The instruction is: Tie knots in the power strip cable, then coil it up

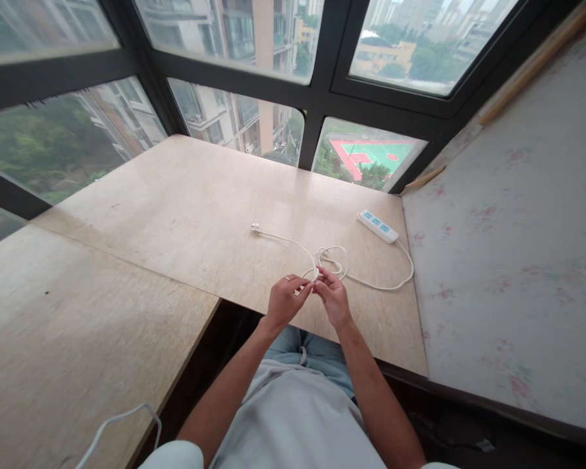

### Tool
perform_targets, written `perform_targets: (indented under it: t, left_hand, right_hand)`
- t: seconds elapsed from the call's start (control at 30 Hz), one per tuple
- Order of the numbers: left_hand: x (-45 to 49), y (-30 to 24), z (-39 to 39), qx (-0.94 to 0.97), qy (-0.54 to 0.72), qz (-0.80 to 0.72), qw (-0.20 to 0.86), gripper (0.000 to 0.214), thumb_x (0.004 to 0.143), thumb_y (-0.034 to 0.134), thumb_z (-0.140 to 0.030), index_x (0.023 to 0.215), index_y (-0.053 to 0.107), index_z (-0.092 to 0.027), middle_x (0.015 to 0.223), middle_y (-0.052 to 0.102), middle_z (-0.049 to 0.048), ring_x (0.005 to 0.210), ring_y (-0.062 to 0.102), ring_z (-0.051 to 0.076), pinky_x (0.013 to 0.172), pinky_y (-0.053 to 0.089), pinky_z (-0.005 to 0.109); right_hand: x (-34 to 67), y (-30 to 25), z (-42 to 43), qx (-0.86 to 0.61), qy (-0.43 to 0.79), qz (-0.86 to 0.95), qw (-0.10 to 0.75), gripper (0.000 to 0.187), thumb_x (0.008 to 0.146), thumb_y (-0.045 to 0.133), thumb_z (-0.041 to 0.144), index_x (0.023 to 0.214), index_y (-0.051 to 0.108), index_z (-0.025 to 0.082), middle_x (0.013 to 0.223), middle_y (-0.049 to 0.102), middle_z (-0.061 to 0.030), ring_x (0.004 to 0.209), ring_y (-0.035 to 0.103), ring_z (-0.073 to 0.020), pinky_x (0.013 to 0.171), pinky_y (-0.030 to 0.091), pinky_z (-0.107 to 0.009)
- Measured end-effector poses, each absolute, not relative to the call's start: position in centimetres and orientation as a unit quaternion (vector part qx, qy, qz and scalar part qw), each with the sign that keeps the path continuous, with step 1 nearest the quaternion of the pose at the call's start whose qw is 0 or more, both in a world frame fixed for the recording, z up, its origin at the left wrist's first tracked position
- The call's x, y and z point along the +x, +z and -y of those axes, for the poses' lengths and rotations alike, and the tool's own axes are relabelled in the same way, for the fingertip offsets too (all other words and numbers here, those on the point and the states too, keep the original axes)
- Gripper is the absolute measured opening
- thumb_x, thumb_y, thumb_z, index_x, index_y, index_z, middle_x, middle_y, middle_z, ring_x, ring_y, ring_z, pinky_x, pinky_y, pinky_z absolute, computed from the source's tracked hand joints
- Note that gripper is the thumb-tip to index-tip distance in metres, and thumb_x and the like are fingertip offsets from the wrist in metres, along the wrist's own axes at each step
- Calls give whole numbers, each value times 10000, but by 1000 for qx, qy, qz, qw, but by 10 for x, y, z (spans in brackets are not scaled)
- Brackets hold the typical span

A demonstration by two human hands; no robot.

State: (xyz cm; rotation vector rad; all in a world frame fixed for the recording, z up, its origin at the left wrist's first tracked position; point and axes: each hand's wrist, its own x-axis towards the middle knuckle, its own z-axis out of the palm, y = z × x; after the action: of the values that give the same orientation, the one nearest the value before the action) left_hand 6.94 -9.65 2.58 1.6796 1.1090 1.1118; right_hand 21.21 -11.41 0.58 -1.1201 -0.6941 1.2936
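A white power strip (377, 226) with blue sockets lies at the far right of the wooden board (185, 208). Its white cable (371, 284) curves back toward me and forms loose loops (333, 257) just beyond my hands. The plug end (255, 228) rests on the board to the left. My left hand (283, 301) and my right hand (333, 298) meet over the board's near edge, both with fingers pinched on the cable where the loops begin.
Large dark-framed windows (317, 98) wrap the far side. A pale floral-patterned surface (512, 260) borders the board on the right. A second wooden panel (68, 339) lies lower left, with another white cord (122, 420) at its near edge.
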Motion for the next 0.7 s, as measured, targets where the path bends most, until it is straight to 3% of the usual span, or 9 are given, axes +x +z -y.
perform_targets:
  t: [0.13,0.5,0.6,0.7]
  left_hand:
    - [65,29,93,663,446,-451,397,160,805,682,-372,848,770,-246,804,703,78,646,586,174,641,456,296]
    - [60,28,83,646,466,-516,316,135,789,658,-314,777,751,-215,753,718,52,561,584,141,624,479,283]
    - [55,23,75,562,483,-573,350,157,757,676,-329,749,738,-185,697,704,44,560,597,144,584,485,267]
    - [46,13,66,455,481,-614,430,192,716,688,-333,744,719,-145,619,666,32,530,591,141,478,459,232]
  right_hand:
    - [213,16,110,-519,538,322,581,491,668,785,289,1125,638,185,761,684,3,665,603,-137,619,498,-276]
    - [208,21,115,-494,516,353,605,579,694,764,276,1236,573,210,825,665,-1,734,617,-144,693,522,-293]
    - [217,15,124,-489,480,377,623,519,721,745,280,1218,607,225,829,651,-3,719,591,-135,684,505,-286]
    - [231,8,132,-512,443,380,631,358,723,739,289,1070,694,216,847,666,-20,740,591,-147,695,495,-294]
